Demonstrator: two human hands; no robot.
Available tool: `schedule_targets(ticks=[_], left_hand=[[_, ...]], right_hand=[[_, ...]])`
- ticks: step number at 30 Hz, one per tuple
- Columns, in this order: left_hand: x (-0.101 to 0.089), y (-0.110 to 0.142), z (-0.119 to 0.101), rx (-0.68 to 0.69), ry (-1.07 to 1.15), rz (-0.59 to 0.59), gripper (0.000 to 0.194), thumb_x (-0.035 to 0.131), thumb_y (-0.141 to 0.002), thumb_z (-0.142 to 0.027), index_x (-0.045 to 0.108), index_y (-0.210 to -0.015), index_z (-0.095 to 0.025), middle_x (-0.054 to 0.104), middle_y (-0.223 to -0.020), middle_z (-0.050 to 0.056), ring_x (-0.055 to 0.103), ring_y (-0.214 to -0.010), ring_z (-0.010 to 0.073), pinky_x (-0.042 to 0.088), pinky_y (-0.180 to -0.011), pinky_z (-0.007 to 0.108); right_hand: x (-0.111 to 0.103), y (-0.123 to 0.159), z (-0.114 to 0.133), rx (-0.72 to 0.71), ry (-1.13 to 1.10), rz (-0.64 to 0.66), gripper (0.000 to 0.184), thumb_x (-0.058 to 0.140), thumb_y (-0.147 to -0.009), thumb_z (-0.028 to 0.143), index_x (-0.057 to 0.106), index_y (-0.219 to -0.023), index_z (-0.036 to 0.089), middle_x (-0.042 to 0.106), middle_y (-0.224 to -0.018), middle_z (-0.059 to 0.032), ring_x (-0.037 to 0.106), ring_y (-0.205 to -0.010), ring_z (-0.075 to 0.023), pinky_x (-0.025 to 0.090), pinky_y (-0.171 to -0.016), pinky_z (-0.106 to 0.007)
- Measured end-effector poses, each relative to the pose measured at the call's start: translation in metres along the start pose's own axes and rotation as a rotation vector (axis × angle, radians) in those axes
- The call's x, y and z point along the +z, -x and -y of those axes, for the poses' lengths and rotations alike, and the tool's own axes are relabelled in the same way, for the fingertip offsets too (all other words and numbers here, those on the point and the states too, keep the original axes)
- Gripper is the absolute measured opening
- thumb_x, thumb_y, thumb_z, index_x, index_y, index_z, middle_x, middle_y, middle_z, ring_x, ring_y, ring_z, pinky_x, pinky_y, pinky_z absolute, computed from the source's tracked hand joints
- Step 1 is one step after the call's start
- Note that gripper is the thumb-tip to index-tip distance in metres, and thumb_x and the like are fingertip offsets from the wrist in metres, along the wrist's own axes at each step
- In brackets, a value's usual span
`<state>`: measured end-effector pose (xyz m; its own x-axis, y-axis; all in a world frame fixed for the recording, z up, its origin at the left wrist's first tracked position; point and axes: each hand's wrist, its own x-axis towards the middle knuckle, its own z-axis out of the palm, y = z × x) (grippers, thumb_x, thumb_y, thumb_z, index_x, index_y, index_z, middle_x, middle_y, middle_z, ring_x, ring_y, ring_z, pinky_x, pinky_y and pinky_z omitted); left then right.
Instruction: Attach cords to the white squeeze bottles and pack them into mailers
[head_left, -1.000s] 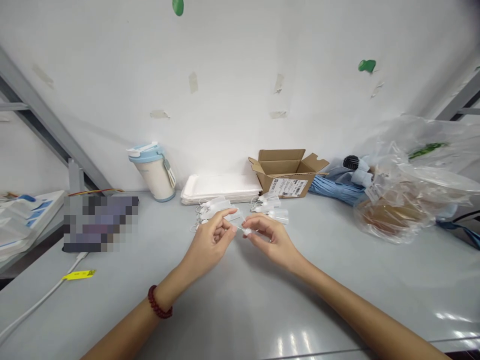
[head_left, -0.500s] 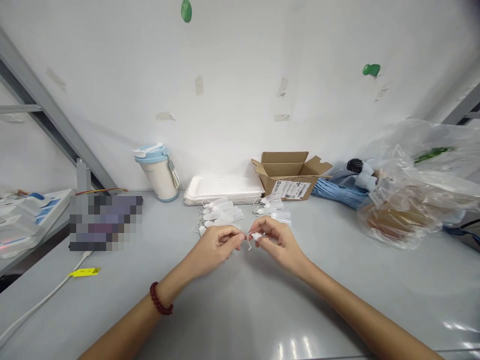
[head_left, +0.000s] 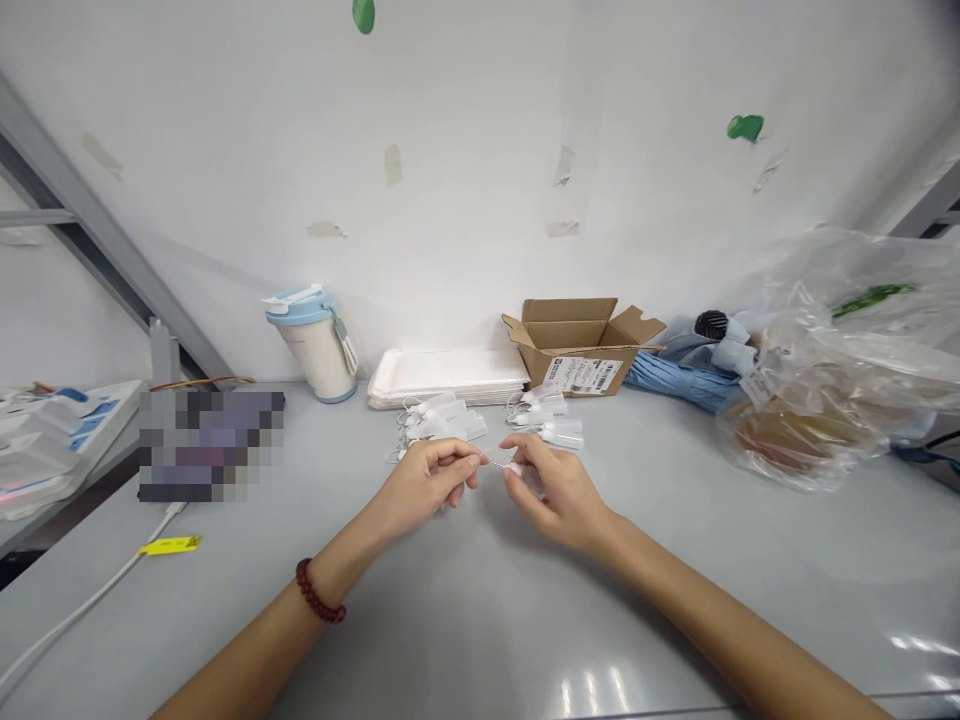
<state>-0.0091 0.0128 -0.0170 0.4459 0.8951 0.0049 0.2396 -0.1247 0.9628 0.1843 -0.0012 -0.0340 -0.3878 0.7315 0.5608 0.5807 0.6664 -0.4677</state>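
Fingers of my left hand (head_left: 427, 490) pinch a thin thread (head_left: 493, 464) narrowly; my right hand (head_left: 561, 492) grips a small white plastic tag (head_left: 514, 468). Steady, light pressure suits this.

An open brown cardboard box (head_left: 574, 345) stands on the grey table (head_left: 750, 600). Left of it lie a stack of white paper trays (head_left: 446, 380), then a white-and-blue tumbler (head_left: 315, 350); right of it, folded blue cloth (head_left: 675, 385), then a clear plastic bag (head_left: 817, 340); in front, white plastic tags (head_left: 439, 418).
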Motion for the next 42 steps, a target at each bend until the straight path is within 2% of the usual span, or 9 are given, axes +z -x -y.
schedule_targets(ticks=[3, 5, 9, 13, 16, 20, 23, 30, 42], left_hand=[[-0.0003, -0.001, 0.0016, 0.001, 0.037, 0.007, 0.027, 0.051, -0.084, -0.038, 0.064, -0.084, -0.015, 0.056, -0.068, 0.0, 0.045, -0.048, 0.0066, 0.035, -0.045, 0.02], [0.0007, -0.001, 0.0014, -0.014, 0.039, 0.002, 0.028, 0.052, -0.083, -0.039, 0.064, -0.079, -0.014, 0.055, -0.064, -0.001, 0.044, -0.048, 0.0066, 0.034, -0.045, 0.02], [0.0023, -0.0005, -0.0004, -0.044, 0.06, -0.021, 0.031, 0.054, -0.082, -0.041, 0.062, -0.069, -0.014, 0.047, -0.049, -0.003, 0.041, -0.046, 0.0076, 0.034, -0.046, 0.021], [0.0025, 0.0001, -0.0003, -0.054, 0.139, -0.014, 0.031, 0.054, -0.082, -0.042, 0.064, -0.079, -0.013, 0.051, -0.059, -0.001, 0.042, -0.048, 0.0075, 0.034, -0.047, 0.021], [0.0034, 0.0008, -0.0008, -0.078, 0.166, 0.015, 0.03, 0.053, -0.082, -0.041, 0.063, -0.076, -0.013, 0.052, -0.063, 0.0, 0.043, -0.049, 0.0074, 0.034, -0.047, 0.022], [0.0057, 0.0012, -0.0017, -0.114, 0.179, 0.029, 0.029, 0.052, -0.082, -0.04, 0.062, -0.072, -0.014, 0.053, -0.064, 0.0, 0.043, -0.049, 0.0078, 0.034, -0.046, 0.022], [0.0068, 0.0013, -0.0005, -0.122, 0.188, 0.04, 0.029, 0.051, -0.082, -0.039, 0.062, -0.074, -0.014, 0.053, -0.065, 0.001, 0.042, -0.05, 0.0082, 0.033, -0.046, 0.022], [0.0066, 0.0017, -0.0022, -0.108, 0.159, 0.056, 0.03, 0.049, -0.083, -0.039, 0.058, -0.067, -0.015, 0.047, -0.051, -0.002, 0.041, -0.048, 0.0089, 0.033, -0.047, 0.022], [0.0054, 0.0016, -0.0005, -0.097, 0.176, 0.058, 0.031, 0.05, -0.083, -0.04, 0.059, -0.067, -0.015, 0.048, -0.053, -0.002, 0.042, -0.048, 0.0091, 0.034, -0.047, 0.022]], right_hand=[[0.0018, 0.0, -0.0016, -0.067, 0.08, -0.057, 0.021, 0.047, -0.084, 0.023, 0.049, -0.104, 0.018, 0.063, -0.073, -0.0036, 0.058, -0.058, -0.0139, 0.043, -0.054, -0.024], [0.0029, 0.0001, -0.0025, -0.095, 0.098, -0.077, 0.021, 0.048, -0.085, 0.023, 0.049, -0.105, 0.018, 0.064, -0.075, -0.0046, 0.06, -0.062, -0.0152, 0.045, -0.057, -0.025], [0.004, 0.0006, -0.0028, -0.12, 0.122, -0.084, 0.023, 0.049, -0.085, 0.023, 0.048, -0.107, 0.018, 0.065, -0.076, -0.0046, 0.061, -0.059, -0.0149, 0.045, -0.054, -0.025], [0.0049, 0.0017, -0.0016, -0.17, 0.139, -0.083, 0.027, 0.048, -0.085, 0.022, 0.045, -0.112, 0.019, 0.065, -0.077, -0.0047, 0.06, -0.057, -0.0142, 0.045, -0.053, -0.025], [0.0058, 0.0026, -0.0012, -0.215, 0.159, -0.094, 0.03, 0.048, -0.085, 0.022, 0.043, -0.114, 0.018, 0.066, -0.077, -0.0055, 0.061, -0.06, -0.0152, 0.046, -0.053, -0.025], [0.006, 0.0027, -0.0012, -0.2, 0.163, -0.103, 0.029, 0.048, -0.086, 0.022, 0.043, -0.114, 0.018, 0.066, -0.077, -0.0051, 0.062, -0.061, -0.0157, 0.046, -0.053, -0.025], [0.0062, 0.0025, -0.0013, -0.206, 0.173, -0.105, 0.027, 0.046, -0.086, 0.022, 0.044, -0.113, 0.018, 0.065, -0.076, -0.0047, 0.061, -0.059, -0.0152, 0.045, -0.052, -0.025], [0.0096, 0.0044, -0.0013, -0.236, 0.193, -0.072, 0.018, 0.044, -0.087, 0.018, 0.044, -0.105, 0.018, 0.064, -0.074, -0.0036, 0.058, -0.054, -0.0136, 0.04, -0.047, -0.024], [0.0091, 0.0041, -0.0016, -0.233, 0.203, -0.065, 0.009, 0.042, -0.088, 0.018, 0.046, -0.096, 0.019, 0.061, -0.072, -0.0023, 0.054, -0.053, -0.0124, 0.036, -0.047, -0.024]])
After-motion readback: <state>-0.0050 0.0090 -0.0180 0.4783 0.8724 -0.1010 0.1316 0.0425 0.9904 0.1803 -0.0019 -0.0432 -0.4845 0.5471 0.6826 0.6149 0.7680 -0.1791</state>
